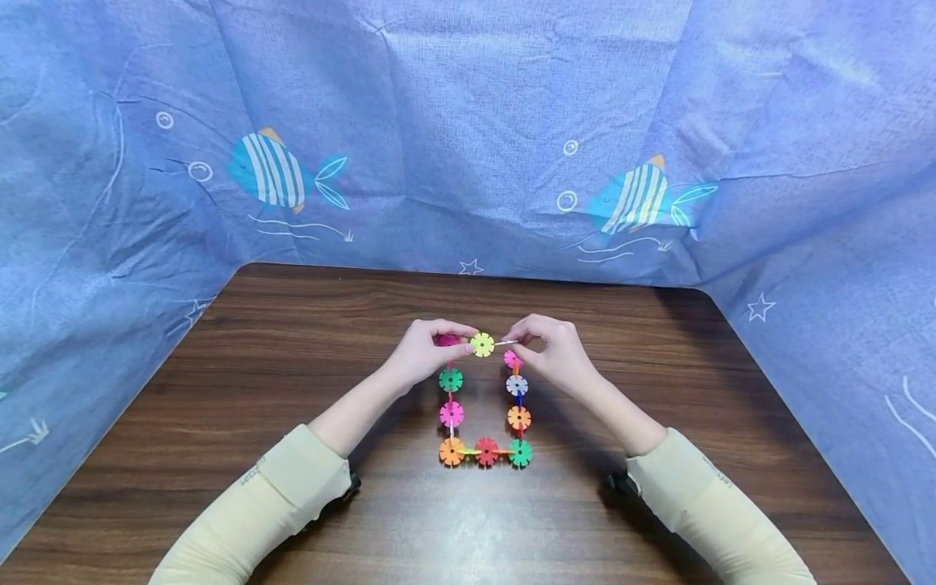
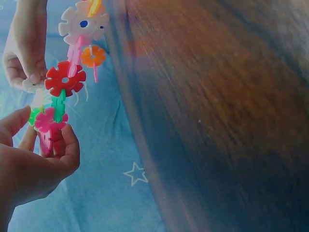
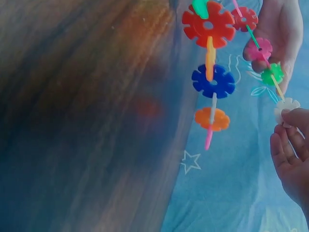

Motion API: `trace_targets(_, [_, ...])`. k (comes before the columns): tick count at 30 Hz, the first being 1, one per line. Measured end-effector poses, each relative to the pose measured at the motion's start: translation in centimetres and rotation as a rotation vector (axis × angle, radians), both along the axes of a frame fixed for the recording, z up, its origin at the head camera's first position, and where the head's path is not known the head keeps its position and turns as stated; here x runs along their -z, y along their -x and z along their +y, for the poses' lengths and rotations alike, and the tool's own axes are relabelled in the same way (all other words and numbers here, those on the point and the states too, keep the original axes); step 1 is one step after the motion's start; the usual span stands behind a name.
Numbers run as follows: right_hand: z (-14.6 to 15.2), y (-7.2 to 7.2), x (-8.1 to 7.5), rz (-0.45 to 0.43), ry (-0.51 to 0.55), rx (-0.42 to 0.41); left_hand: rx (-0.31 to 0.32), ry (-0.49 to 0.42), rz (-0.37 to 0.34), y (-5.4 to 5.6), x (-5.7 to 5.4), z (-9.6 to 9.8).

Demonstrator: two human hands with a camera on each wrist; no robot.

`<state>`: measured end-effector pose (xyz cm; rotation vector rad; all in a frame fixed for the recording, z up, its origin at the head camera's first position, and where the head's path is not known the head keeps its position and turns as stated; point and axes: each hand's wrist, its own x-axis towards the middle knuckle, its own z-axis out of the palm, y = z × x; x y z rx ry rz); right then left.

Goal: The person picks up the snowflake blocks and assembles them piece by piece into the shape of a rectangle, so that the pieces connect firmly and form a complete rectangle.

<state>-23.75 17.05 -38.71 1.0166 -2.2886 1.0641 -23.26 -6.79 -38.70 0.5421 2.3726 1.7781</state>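
A chain of notched plastic snowflake discs forms a squared U, with a red disc (image 1: 486, 452) in its bottom row. At its far left corner my left hand (image 1: 420, 353) pinches the chain around a pink disc (image 2: 49, 120) and a green disc (image 3: 273, 74). From there a yellow-green disc (image 1: 482, 344) sticks out between the hands. My right hand (image 1: 553, 351) pinches a white disc (image 3: 287, 110) on edge, which meets the yellow-green one. Below the right fingers, the right column ends in a pink disc (image 1: 513, 358), apart from the white disc in the right wrist view.
The chain stands over a brown wood-grain table (image 1: 329, 325). A blue cloth (image 1: 468, 122) printed with fish hangs behind and at both sides. Cream sleeves (image 1: 278, 479) cover both forearms, with a dark strap part showing at each cuff.
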Motion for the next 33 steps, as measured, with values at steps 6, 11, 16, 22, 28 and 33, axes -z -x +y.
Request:
trace_targets(6, [-0.4, -0.3, 0.2, 0.007, 0.015, 0.012, -0.001, -0.005, -0.004, 0.0, 0.2, 0.1])
trace_targets(11, [-0.6, -0.5, 0.2, 0.028, 0.017, 0.021, -0.008, 0.023, 0.004, -0.1, 0.2, 0.2])
trace_targets(16, [-0.7, -0.7, 0.4, 0.017, 0.034, 0.014, -0.016, 0.034, 0.013, -0.2, 0.1, 0.3])
trace_targets(22, [-0.8, -0.8, 0.6, 0.007, 0.021, 0.009, -0.038, 0.035, 0.04, -0.5, -0.1, 0.6])
trace_targets(28, [-0.8, -0.7, 0.7, -0.029, 0.034, -0.001, -0.059, 0.04, 0.029, -0.6, -0.2, 1.0])
trace_targets(33, [-0.1, -0.4, 1.2, -0.122, 0.018, -0.005, -0.071, 0.038, 0.024, -0.4, 0.0, 1.0])
